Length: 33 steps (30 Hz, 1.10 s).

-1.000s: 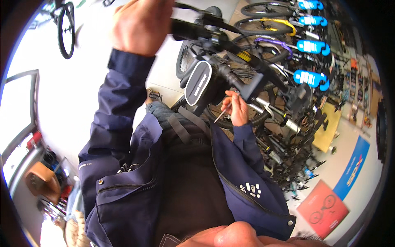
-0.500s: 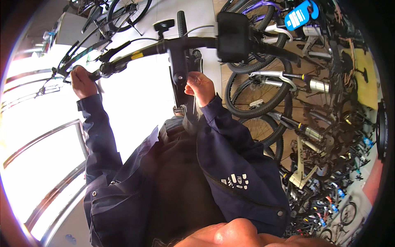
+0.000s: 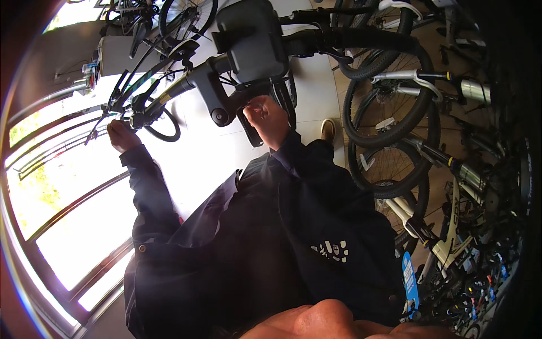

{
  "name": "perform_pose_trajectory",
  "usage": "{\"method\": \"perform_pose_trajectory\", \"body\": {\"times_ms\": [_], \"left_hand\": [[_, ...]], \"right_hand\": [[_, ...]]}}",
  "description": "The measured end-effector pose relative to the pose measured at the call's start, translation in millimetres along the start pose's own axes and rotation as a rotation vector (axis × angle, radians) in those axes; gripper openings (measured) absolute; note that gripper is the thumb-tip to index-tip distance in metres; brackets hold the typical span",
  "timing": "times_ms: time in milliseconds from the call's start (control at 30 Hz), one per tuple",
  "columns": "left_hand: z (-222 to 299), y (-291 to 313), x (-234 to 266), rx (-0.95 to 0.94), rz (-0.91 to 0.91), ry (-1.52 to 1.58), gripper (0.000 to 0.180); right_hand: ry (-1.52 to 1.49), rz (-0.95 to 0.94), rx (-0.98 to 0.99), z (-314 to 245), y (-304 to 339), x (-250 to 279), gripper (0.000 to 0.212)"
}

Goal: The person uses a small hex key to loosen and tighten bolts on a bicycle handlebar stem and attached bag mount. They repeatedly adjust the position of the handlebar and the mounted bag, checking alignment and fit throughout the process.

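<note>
A black bicycle handlebar (image 3: 183, 85) runs aslant across the upper middle, with a yellow mark on its left part. At its left end my left hand (image 3: 122, 137) is closed round the grip, which it mostly hides. A black stem (image 3: 212, 90) with a round bolt head on it joins the bar. Just right of this stem my right hand (image 3: 268, 120) is closed, fingers curled in, below the bar; what it pinches, if anything, is too small to make out. A black box-shaped holder (image 3: 251, 42) is mounted on the bar above my right hand.
Several parked bicycles stand close along the right, their front tyres (image 3: 415, 135) nearest. A blue tag (image 3: 410, 282) hangs low among them. More bicycles (image 3: 186, 20) stand at the top left. Bright window frames (image 3: 76, 223) line the left. A shoe (image 3: 328, 130) rests on the tiled floor.
The handlebar has turned and shifted, its stem and black holder now farther left and its right end higher. My left hand sits lower; my right hand remains by the stem. A shoe has come into view.
</note>
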<state>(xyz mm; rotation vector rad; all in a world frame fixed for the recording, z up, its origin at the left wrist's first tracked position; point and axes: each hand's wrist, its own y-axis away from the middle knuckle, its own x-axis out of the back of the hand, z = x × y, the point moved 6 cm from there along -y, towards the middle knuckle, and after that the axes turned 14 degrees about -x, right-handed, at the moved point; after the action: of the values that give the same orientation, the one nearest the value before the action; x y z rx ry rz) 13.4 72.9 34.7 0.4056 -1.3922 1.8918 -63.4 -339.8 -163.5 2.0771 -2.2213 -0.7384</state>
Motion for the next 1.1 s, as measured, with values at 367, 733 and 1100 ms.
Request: {"method": "perform_pose_trajectory", "body": {"times_ms": [367, 733, 1100], "left_hand": [[-50.1, -0.3, 12.2, 0.033, 0.062, 0.082, 0.036], [-63.4, -7.4, 17.3, -0.237, -0.081, -0.169, 0.016], [-74.0, -6.5, 16.6, -0.269, -0.123, -0.148, 0.021]], "right_hand": [[-0.055, -0.122, -0.054, -7.7, 13.5, 25.9, 0.024], [0.144, 0.116, 0.104, -10.6, 4.5, 36.6, 0.020], [0.169, 0.081, 0.177, -11.6, -2.8, 30.2, 0.019]]}}
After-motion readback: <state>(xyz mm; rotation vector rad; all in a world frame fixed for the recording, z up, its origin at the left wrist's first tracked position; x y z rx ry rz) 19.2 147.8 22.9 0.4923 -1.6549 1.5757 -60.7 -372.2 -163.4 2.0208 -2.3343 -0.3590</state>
